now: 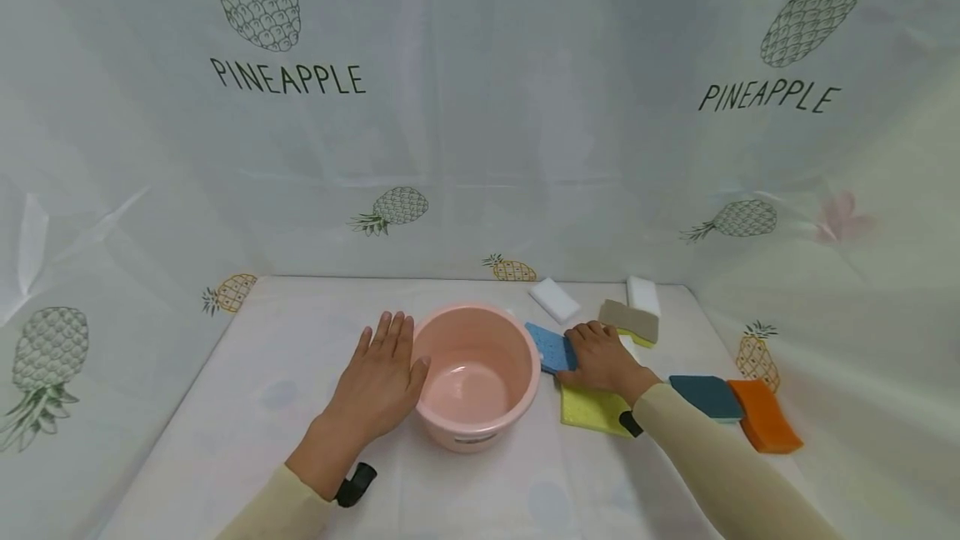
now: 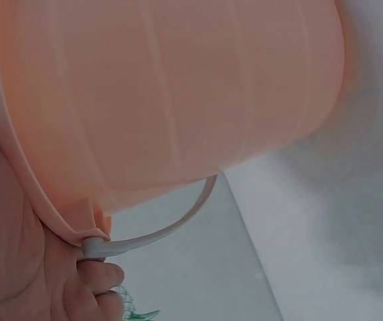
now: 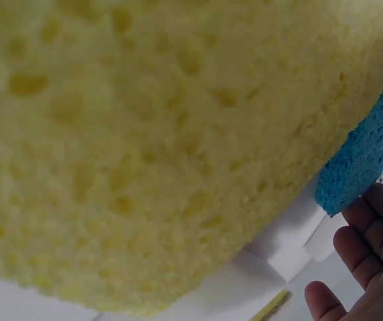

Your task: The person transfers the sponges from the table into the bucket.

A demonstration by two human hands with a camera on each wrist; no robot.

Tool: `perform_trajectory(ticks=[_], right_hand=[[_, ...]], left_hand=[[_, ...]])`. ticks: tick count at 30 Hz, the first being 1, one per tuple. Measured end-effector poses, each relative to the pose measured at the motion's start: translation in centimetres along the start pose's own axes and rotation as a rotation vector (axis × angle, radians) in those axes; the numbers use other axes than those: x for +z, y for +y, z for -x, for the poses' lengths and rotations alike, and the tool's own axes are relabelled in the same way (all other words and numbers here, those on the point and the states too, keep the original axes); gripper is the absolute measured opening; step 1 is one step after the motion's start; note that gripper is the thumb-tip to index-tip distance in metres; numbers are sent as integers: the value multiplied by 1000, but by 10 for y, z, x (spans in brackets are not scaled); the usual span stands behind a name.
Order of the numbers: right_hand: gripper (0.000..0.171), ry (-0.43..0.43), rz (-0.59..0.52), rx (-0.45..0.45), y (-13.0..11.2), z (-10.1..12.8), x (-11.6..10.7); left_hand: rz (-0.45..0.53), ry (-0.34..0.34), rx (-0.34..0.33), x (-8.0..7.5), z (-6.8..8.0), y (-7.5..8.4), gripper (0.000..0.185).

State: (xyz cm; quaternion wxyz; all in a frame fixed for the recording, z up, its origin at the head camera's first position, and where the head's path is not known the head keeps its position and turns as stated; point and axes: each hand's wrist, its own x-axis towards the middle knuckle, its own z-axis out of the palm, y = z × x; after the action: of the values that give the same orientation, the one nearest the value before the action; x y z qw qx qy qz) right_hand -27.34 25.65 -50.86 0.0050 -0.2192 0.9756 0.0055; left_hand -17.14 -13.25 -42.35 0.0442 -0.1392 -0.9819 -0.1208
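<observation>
A pink bucket (image 1: 480, 422) stands upright in the middle of the table, its inside bare. My left hand (image 1: 382, 390) lies along its left side with fingers straight. In the left wrist view the palm touches the rim of the bucket (image 2: 178, 87), close to where the pale handle (image 2: 164, 231) joins it. My right hand (image 1: 603, 361) pinches a blue sponge (image 1: 546, 347) just right of the bucket; the pinching fingertips are hidden in the right wrist view, where the other fingers curl loosely below the blue sponge (image 3: 361, 160). A yellow sponge (image 1: 592, 412) lies partly beneath that hand.
Two white sponges (image 1: 555, 300) lie near the back edge, one beside a brown-and-yellow sponge (image 1: 628, 320). Another white piece (image 1: 628, 347) shows behind the right hand. A dark teal sponge (image 1: 705, 398) and an orange sponge (image 1: 765, 415) are at the far right. Pineapple-print sheeting (image 1: 510, 132) surrounds the table.
</observation>
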Motion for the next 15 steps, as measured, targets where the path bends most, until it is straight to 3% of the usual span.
perform_trajectory(ticks=[7,15], right_hand=[[79,13,-8,37,3,0,-6],[76,221,170,-61,15,6,-35]], left_hand=[[15,-3,4,2,-2,1,73],[15,-6,6,-3,-2,-1,72]])
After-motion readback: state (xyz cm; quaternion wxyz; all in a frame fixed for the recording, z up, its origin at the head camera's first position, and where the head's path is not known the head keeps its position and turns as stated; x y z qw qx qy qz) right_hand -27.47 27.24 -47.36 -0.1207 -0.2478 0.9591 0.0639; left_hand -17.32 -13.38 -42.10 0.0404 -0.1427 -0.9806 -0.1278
